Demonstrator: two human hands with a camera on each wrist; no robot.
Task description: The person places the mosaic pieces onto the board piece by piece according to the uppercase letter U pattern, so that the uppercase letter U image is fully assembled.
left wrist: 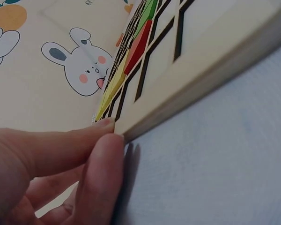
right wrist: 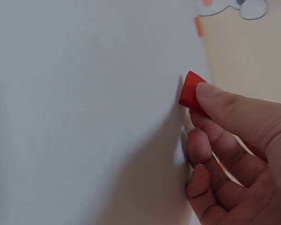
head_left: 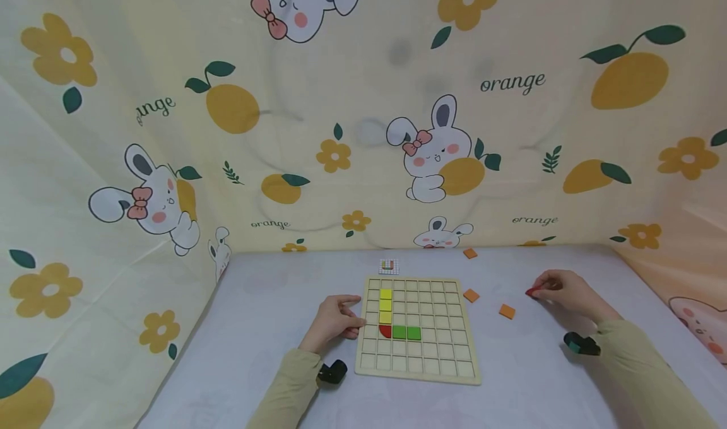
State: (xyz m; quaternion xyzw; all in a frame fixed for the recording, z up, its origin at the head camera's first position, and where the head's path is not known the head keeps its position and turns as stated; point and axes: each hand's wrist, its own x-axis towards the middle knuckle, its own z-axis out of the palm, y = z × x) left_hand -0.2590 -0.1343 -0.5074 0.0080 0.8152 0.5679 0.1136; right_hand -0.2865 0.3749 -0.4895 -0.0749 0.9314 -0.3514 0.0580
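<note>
A wooden grid board [head_left: 449, 347] lies on the white table. Set in its cells are yellow squares [head_left: 385, 305] in a column, a red quarter-round piece [head_left: 385, 332] below them and two green squares [head_left: 406, 333] to its right. At the board's left edge, my left hand [head_left: 336, 318] pinches the rim between thumb and a finger, as the left wrist view shows closely. My right hand [head_left: 565, 292], off to the right, holds a small red piece [right wrist: 189, 91] with one curved side between thumb and index finger, just above the table.
Orange square tiles lie right of the board: one near its edge [head_left: 471, 296], another nearer my right hand [head_left: 507, 311], a third at the back [head_left: 470, 253]. Behind the board sits a small printed pattern card [head_left: 389, 266]. A patterned cloth [head_left: 363, 195] hangs around the table.
</note>
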